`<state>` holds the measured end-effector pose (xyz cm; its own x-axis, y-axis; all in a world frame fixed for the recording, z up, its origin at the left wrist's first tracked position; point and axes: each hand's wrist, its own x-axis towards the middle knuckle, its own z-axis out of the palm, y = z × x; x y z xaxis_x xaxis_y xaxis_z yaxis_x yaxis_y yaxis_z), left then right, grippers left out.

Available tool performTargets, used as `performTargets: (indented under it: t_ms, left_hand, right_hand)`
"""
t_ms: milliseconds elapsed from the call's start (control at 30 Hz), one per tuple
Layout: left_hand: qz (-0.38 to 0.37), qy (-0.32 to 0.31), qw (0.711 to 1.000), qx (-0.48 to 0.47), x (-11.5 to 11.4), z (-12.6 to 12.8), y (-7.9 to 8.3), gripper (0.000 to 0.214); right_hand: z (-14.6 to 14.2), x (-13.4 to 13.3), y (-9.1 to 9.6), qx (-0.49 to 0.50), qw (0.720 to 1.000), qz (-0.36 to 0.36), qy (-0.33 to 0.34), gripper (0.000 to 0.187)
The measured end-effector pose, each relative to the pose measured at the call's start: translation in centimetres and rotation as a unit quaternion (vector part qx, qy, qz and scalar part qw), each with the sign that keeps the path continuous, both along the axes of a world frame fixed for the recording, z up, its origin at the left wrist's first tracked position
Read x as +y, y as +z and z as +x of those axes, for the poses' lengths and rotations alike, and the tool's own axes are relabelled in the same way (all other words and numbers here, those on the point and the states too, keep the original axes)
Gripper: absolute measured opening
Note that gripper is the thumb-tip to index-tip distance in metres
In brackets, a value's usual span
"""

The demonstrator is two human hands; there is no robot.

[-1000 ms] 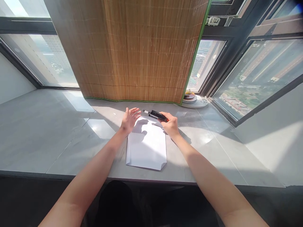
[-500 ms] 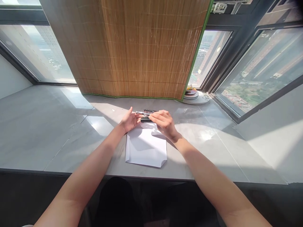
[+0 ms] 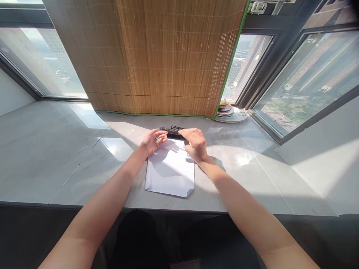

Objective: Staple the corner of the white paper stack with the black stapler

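So the right hand (image 3: 196, 145) has the grip here: fingers over the top and thumb underneath, clamped on what looks like a black stapler (image 3: 176, 135). It's held sideways, nose toward the other hand, and the upper part looks lifted off the base. My guess is the rear hold is to keep that front end exposed.

The left hand (image 3: 152, 142) is right at the nose, palm turned up, fingers loosely spread and half curled, probably to steady or catch something. There's a pale speck (image 3: 157, 139) at those fingers, too tiny for me to say what.

Below the grip and toward the body is the white paper (image 3: 168, 175), flat except for a creased near corner. The stapler overlaps its far end from this angle; can't tell if they touch. Guessing the paper sits between the forearms for easy reach.

Otherwise, a bamboo blind (image 3: 157, 56) hangs beyond the grip and limits the far side of the ledge (image 3: 92, 168). Stacked plates (image 3: 226, 112) sit past the grip to the right, well off, and a small scrap (image 3: 132, 130) lies left of both hands.
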<state>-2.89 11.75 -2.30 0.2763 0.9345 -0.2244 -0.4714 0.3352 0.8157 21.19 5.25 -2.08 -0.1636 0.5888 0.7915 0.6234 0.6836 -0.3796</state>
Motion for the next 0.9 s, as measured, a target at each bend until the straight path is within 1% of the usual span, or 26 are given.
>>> performTargets:
  t_ms: [67,100,133,200,300,367,433,567,667,733,800,900]
  left_hand:
    - [0.045,0.039,0.998,-0.032,0.1,-0.2,0.2,0.021]
    - [0.065,0.063,0.995,-0.049,0.1,-0.2,0.3,0.018]
    - [0.082,0.087,0.991,-0.066,0.1,-0.3,0.4,0.017]
    - [0.108,0.124,0.982,-0.097,0.3,-0.3,0.6,0.020]
    - [0.129,0.171,0.970,-0.111,0.6,-0.4,0.5,0.025]
    - [0.137,0.193,0.967,-0.099,0.9,-0.5,0.2,0.027]
    - [0.146,0.197,0.966,-0.084,1.2,-0.5,-0.2,0.027]
    - [0.188,0.163,0.967,-0.053,1.4,-0.5,-0.9,0.031]
    - [0.233,0.113,0.966,-0.027,1.2,-0.2,-1.0,0.036]
    - [0.253,0.074,0.965,-0.013,0.8,0.0,-0.8,0.043]
    - [0.261,0.035,0.965,0.003,0.3,0.1,-0.6,0.052]
    - [0.266,-0.015,0.963,0.046,-0.3,0.3,-0.5,0.058]
  right_hand:
    - [0.2,0.2,-0.2,0.093,0.994,-0.041,-0.030,0.028]
    - [0.3,0.4,-0.3,0.137,0.987,-0.076,-0.031,0.028]
    - [0.5,0.6,-0.5,0.175,0.977,-0.117,-0.020,0.030]
    - [0.8,0.9,-0.7,0.234,0.952,-0.196,0.028,0.036]
    - [0.7,1.1,-1.0,0.255,0.920,-0.278,0.103,0.037]
    - [0.4,1.0,-1.0,0.241,0.909,-0.313,0.131,0.038]
    - [0.1,0.8,-1.0,0.224,0.901,-0.341,0.147,0.038]
    - [-0.1,0.9,-1.5,0.193,0.887,-0.381,0.174,0.037]
    - [0.3,1.4,-2.0,0.191,0.873,-0.401,0.201,0.042]
    - [0.7,1.8,-2.2,0.181,0.868,-0.406,0.222,0.045]
    - [0.9,2.0,-2.3,0.162,0.873,-0.396,0.232,0.045]
    - [1.0,2.1,-2.3,0.136,0.893,-0.367,0.221,0.043]
